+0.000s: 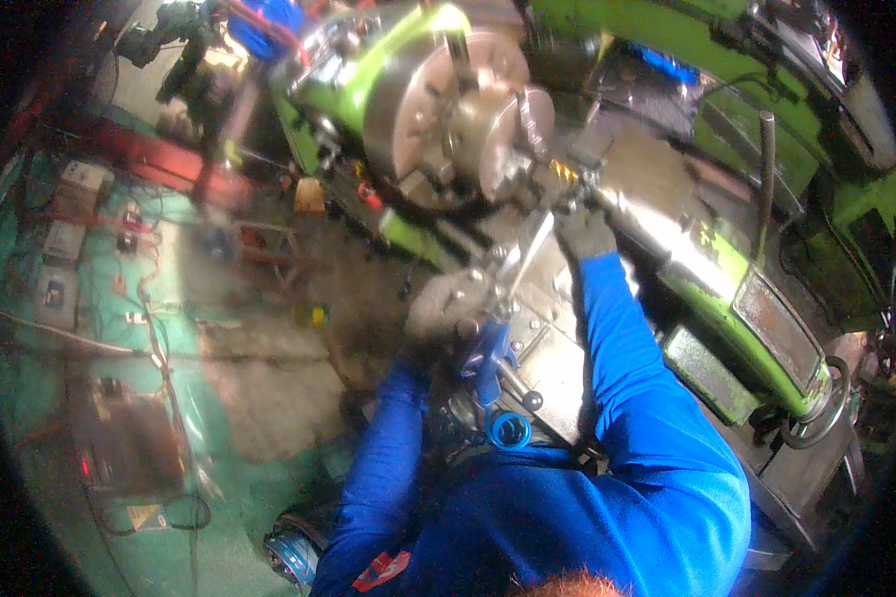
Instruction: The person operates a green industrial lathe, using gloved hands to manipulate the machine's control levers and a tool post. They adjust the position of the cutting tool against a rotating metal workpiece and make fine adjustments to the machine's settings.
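I stand at a green lathe with gloves on both hands. My left hand [443,306] lies against the near left side of the tool post [503,274]; blur hides its fingers. Farther right, my right hand [586,234] is closed beside the bright tailstock quill [657,227], but what it grips is hidden. Just beyond that hand is a yellow-striped tool [564,171], which points toward the chuck. A round metal workpiece [498,139] sits against the large chuck [398,124]. A pale shiny strip [534,244] slants between my hands.
A blue bracket [486,358], a ball-ended lever [532,400] and a blue ring [509,430] are close to my body. The tailstock handwheel [824,403] stands at the right. Cables and boxes [62,239] lie on the green floor at the left.
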`<act>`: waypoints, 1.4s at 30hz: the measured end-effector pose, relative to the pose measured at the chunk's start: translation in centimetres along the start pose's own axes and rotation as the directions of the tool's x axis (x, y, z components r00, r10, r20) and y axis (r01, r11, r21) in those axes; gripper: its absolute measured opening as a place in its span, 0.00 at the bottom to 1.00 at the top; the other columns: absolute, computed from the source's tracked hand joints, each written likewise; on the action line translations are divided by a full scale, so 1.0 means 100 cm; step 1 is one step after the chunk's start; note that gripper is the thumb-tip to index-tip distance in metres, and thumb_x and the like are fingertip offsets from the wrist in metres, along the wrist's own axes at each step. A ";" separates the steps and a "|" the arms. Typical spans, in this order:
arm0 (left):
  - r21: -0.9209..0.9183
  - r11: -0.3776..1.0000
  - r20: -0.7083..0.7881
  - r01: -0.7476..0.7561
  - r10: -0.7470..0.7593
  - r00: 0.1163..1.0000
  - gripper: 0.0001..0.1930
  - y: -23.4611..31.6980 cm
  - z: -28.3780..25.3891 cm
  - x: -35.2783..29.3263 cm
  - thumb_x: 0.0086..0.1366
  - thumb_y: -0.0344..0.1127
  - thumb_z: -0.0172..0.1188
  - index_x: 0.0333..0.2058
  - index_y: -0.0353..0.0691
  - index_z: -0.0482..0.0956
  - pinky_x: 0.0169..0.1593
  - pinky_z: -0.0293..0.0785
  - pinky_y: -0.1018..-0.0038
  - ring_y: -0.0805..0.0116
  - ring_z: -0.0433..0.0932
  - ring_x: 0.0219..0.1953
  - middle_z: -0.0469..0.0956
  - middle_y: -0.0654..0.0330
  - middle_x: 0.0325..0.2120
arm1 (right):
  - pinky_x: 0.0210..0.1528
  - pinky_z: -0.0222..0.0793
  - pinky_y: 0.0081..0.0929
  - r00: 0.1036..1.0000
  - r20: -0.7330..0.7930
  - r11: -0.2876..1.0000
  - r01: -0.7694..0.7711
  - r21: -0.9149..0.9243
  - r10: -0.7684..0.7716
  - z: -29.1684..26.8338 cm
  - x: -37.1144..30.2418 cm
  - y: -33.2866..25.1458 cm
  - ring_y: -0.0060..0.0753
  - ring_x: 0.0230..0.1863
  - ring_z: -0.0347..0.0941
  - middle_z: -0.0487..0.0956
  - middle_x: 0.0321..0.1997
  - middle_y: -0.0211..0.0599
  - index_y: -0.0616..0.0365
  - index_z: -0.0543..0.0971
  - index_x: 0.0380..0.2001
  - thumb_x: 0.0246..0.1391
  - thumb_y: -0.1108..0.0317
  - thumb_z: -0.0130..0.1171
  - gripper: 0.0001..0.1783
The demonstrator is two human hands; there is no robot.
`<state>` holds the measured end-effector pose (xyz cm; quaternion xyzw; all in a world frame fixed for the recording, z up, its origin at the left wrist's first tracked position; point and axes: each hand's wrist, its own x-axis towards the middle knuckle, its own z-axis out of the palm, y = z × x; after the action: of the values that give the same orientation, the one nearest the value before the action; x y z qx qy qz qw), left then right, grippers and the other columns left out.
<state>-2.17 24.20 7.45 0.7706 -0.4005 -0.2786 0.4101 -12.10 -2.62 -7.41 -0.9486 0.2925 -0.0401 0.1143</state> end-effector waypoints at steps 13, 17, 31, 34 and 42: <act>0.245 0.920 -0.107 -0.308 0.341 0.934 0.18 -0.018 0.005 0.004 0.67 0.43 0.59 0.49 0.36 0.79 0.43 0.75 0.71 0.73 0.77 0.37 0.81 0.63 0.35 | 0.60 0.70 0.50 0.985 -0.102 0.911 -0.090 0.404 0.142 0.046 0.024 0.014 0.59 0.59 0.71 0.76 0.55 0.51 0.54 0.73 0.57 0.64 0.62 0.44 0.20; -0.226 0.942 0.017 0.249 -0.252 0.968 0.18 0.019 -0.009 -0.008 0.60 0.39 0.61 0.46 0.35 0.81 0.53 0.73 0.70 0.67 0.79 0.43 0.82 0.59 0.34 | 0.63 0.63 0.44 0.994 -0.032 0.991 -0.098 0.089 0.101 -0.015 0.005 -0.032 0.59 0.51 0.76 0.79 0.52 0.54 0.51 0.67 0.64 0.66 0.46 0.40 0.31; -0.058 0.995 -0.155 -0.083 0.073 0.985 0.18 -0.031 0.005 -0.006 0.66 0.37 0.61 0.52 0.37 0.79 0.57 0.70 0.69 0.63 0.76 0.51 0.79 0.53 0.48 | 0.53 0.73 0.41 0.939 0.327 0.991 -0.127 0.031 0.110 -0.045 -0.084 -0.060 0.44 0.52 0.77 0.82 0.47 0.37 0.45 0.85 0.40 0.55 0.58 0.55 0.13; -0.002 0.989 -0.196 -0.147 0.144 0.970 0.18 -0.045 0.006 -0.008 0.66 0.40 0.60 0.52 0.39 0.79 0.58 0.69 0.67 0.58 0.76 0.52 0.79 0.52 0.48 | 0.49 0.75 0.42 0.955 0.292 0.998 -0.057 0.037 0.044 -0.042 -0.083 -0.062 0.46 0.49 0.78 0.83 0.45 0.38 0.46 0.84 0.40 0.54 0.60 0.55 0.13; -0.120 0.970 -0.188 -0.211 0.186 0.964 0.17 -0.046 0.005 -0.010 0.66 0.37 0.60 0.52 0.40 0.79 0.59 0.69 0.65 0.56 0.75 0.54 0.78 0.52 0.49 | 0.52 0.73 0.41 0.946 0.325 0.998 -0.021 0.061 0.000 -0.013 -0.071 -0.039 0.44 0.49 0.79 0.83 0.46 0.39 0.45 0.84 0.46 0.55 0.57 0.56 0.17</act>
<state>-1.27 26.39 3.33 0.7175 -0.4178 -0.1943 0.5223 -16.03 4.27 -5.29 -0.9366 0.2732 0.1079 0.1911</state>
